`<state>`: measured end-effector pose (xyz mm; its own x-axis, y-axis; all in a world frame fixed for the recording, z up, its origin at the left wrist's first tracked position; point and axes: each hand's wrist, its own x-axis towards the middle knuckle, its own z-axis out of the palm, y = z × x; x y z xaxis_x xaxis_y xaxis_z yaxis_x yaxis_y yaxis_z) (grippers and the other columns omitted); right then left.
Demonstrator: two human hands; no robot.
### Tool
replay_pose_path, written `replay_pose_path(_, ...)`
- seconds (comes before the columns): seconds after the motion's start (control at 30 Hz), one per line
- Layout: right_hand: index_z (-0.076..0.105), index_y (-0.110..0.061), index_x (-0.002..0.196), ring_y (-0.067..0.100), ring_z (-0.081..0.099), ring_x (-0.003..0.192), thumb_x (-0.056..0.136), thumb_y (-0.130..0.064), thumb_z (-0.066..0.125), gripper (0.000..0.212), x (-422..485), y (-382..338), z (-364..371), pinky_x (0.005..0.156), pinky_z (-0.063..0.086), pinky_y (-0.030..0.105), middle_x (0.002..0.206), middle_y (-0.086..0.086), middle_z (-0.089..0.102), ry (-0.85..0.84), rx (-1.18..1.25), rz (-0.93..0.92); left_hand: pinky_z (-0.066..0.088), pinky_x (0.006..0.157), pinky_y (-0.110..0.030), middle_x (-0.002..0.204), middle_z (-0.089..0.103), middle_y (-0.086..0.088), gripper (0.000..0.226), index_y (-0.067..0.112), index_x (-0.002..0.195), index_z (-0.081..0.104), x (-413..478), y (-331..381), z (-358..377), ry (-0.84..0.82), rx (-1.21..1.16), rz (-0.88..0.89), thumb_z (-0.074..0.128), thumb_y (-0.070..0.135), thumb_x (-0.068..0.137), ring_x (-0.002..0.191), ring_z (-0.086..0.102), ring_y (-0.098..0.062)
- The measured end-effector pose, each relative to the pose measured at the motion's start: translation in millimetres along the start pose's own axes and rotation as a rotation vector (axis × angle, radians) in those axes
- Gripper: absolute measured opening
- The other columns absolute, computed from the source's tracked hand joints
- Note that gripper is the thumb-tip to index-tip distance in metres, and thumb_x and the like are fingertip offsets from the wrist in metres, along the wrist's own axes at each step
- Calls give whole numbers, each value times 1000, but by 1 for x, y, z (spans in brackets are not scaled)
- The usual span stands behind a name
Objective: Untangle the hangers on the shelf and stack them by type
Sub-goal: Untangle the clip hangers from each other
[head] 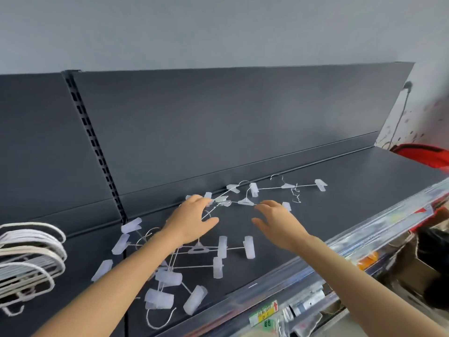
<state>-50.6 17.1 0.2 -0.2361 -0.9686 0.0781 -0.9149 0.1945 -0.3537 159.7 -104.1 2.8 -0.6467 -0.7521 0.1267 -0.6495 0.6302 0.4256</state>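
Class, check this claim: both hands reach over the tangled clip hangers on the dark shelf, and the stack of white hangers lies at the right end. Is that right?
No. The head view shows the stack of white hangers at the left end, not the right. The left hand and right hand do reach over the tangled clip hangers on the dark shelf.

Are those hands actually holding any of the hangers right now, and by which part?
Nothing is gripped yet. The left hand lies spread, fingertips at a clip of the tangled clip hangers; the right hand hovers open beside them.
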Motion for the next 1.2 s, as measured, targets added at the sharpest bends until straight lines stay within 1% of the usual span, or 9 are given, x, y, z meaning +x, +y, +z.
replay_pose_path(0.23, 51, -12, 131, 24, 47, 123, 93, -27, 53, 41, 46, 60, -18, 99, 42, 32, 137, 5, 48, -44, -28, 65, 39, 82, -26, 136, 40, 10, 53, 27, 136, 40, 52, 40, 20, 5, 16, 118, 54, 40, 87, 114, 47, -13)
replay_pose_path(0.37, 54, -10, 127, 27, 53, 111, 92, -23, 53, 37, 86, 103, -31, 82, 44, 28, 129, 8, 51, -54, -20, 90, 42, 92, -31, 135, 41, 5, 53, 21, 135, 41, 85, 65, 33, -31, 30, 124, 54, 40, 88, 117, 46, -16)
replay_pose_path(0.57, 46, -13, 84, 28, 50, 91, 89, -19, 47, 8, 137, 167, -40, 62, 41, 30, 93, 4, 48, -159, -153, 103, 42, 84, -34, 128, 47, -6, 31, 9, 120, 49, 127, 93, 67, -160, 138, -124, 44, 27, 95, 114, 50, -22)
replay_pose_path(0.67, 57, -13, 86, 26, 56, 85, 86, -21, 49, 11, 153, 194, -46, 53, 36, 24, 96, 4, 57, -236, -188, 99, 46, 74, -39, 117, 56, -9, 13, 8, 100, 46, 140, 100, 83, -199, 239, -243, 40, 19, 96, 100, 59, -26)
replay_pose_path(0.73, 60, -17, 85, 25, 59, 82, 86, -23, 47, 13, 161, 208, -46, 56, 36, 25, 91, 0, 61, -302, -139, 64, 36, 68, -35, 107, 64, -4, 3, 13, 92, 40, 144, 102, 92, -218, 305, -308, 39, 15, 95, 94, 56, -27)
replay_pose_path(0.87, 42, -12, 75, 23, 36, 63, 86, -19, 49, 14, 171, 224, -44, 49, 24, 26, 75, 2, 46, -391, -88, -31, 30, 56, -28, 85, 64, 0, 8, 15, 87, 42, 149, 100, 108, -134, 249, -399, 40, 9, 92, 87, 62, -23)
replay_pose_path(1.03, 59, -10, 79, 23, 39, 68, 87, -8, 44, 18, 176, 242, -44, 53, 27, 27, 75, 7, 52, -322, -70, -68, 33, 49, -27, 74, 66, 1, 20, 14, 88, 55, 145, 104, 118, -50, 102, -496, 36, 7, 88, 63, 56, -14)
replay_pose_path(1.13, 44, -20, 56, 24, 39, 65, 87, -6, 46, 34, 175, 248, -56, 46, 21, 27, 63, 0, 44, -206, -49, -125, 36, 48, -19, 72, 64, 3, 22, 17, 90, 59, 148, 116, 120, 9, 26, -497, 38, 9, 90, 55, 56, 6)
replay_pose_path(1.2, 37, -18, 56, 21, 31, 59, 83, -8, 46, 30, 172, 250, -67, 46, 14, 27, 61, -1, 38, -111, -48, -91, 43, 55, -23, 78, 67, 7, 22, 22, 92, 58, 152, 126, 121, 32, -10, -492, 38, 15, 92, 62, 59, 8)
